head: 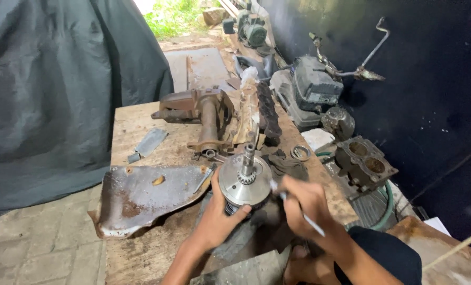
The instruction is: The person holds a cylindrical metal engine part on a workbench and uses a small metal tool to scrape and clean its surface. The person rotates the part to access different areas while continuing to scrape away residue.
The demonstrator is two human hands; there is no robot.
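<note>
A: Where is the flywheel (244,184) lying?

B: On the surface (140,132), shaft pointing up. I am clasping its rim with my left hand (217,214); my right hand (304,203), just right, is gripping a thin tool (299,208).

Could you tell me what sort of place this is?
Probably a small engine repair workshop: a rusty bench vise on a worn wooden workbench, an engine block beside it, and a geared shaft assembly under both hands.

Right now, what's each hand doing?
Left hand: closed around the round metal part, holding it.
Right hand: closed on a thin tool, tip at the part's edge.
</note>
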